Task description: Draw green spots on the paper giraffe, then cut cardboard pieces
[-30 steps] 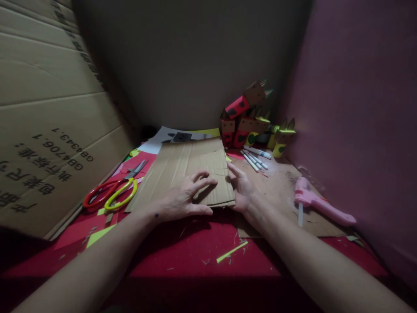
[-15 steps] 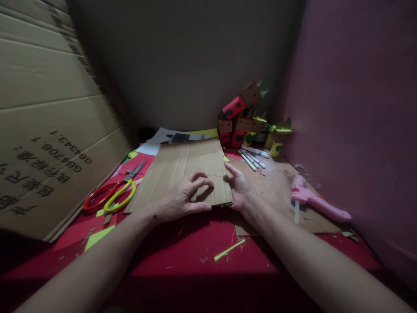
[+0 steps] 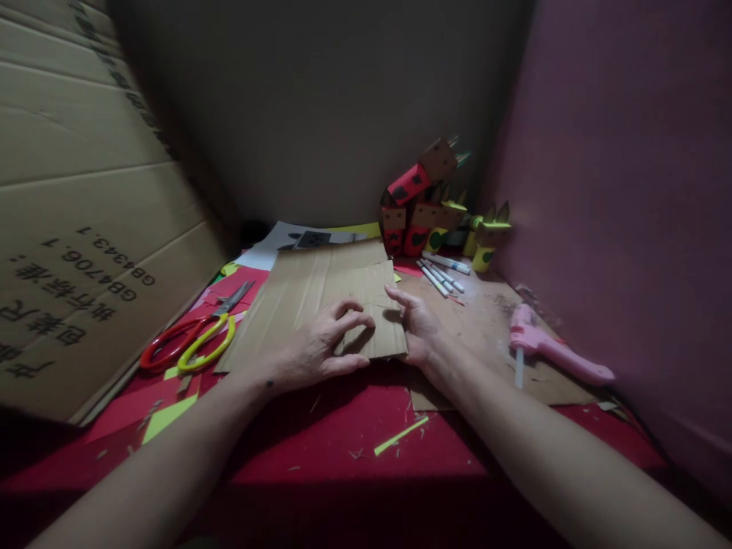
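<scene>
Right grip (image 3: 422, 329) has eased its thumb inward over the right edge of the cardboard sheet (image 3: 303, 293), half-open, hold unclear; left grip (image 3: 320, 341), loosely spread, overlies its near side.

cardboard panel (image 3: 108, 210) | 执行标准 | GB4706.1 | GB4343.1 | upper print seemingly Chinese, too dim

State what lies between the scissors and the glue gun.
In the head view: the cardboard sheet, the left hand over it, the right hand at its edge, then some brown board.

Cardboard sheet (image 3: 320, 282) — partly hidden behind left hand (image 3: 329, 343); printed panel (image 3: 97, 160) — cut off left
</scene>
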{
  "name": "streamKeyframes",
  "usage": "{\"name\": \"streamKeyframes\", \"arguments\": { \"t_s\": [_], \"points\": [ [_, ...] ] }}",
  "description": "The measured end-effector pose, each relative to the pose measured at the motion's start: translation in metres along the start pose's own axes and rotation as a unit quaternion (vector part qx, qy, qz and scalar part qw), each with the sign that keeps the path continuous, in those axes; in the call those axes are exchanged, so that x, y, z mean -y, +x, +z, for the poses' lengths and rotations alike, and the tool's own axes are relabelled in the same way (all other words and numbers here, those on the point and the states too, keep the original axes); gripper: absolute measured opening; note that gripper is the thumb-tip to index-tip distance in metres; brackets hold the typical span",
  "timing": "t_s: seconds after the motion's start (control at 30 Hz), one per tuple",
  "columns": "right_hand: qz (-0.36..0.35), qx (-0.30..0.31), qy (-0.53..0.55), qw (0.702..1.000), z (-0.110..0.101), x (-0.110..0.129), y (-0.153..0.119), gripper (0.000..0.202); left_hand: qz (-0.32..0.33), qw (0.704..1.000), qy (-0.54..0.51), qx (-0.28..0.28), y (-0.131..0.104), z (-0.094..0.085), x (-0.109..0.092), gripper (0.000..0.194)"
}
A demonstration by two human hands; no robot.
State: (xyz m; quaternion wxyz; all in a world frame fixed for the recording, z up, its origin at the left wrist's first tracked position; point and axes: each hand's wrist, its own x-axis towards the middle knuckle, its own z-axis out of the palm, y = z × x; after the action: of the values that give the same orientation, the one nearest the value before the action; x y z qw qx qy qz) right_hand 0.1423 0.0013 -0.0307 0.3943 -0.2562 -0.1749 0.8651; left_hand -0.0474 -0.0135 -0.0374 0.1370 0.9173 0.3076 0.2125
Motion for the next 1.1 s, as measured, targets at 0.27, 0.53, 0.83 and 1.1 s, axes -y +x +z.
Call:
{"name": "streamKeyframes", "arguments": {
  "t_s": [0.27, 0.53, 0.83, 1.1],
  "points": [
    [-0.002, -0.014, -0.005, 1.000, 0.000, -0.001, 0.000, 0.027, 0.004, 0.999, 0.035, -0.015, -0.003, 0.002, -0.007, 0.037],
    [0.012, -0.029, -0.004, 1.000, 0.000, -0.003, 0.000, 0.026, 0.003, 0.997, 0.074, -0.032, -0.002, 0.010, -0.014, 0.034],
    [0.019, -0.040, -0.036, 0.998, -0.001, -0.004, 0.001, 0.029, -0.021, 0.992, 0.125, -0.026, -0.001, 0.013, -0.027, 0.032],
    [0.007, -0.065, -0.081, 0.995, -0.005, -0.009, 0.007, 0.019, -0.030, 0.992, 0.121, -0.024, -0.002, 0.013, -0.030, 0.029]
  ]
}}
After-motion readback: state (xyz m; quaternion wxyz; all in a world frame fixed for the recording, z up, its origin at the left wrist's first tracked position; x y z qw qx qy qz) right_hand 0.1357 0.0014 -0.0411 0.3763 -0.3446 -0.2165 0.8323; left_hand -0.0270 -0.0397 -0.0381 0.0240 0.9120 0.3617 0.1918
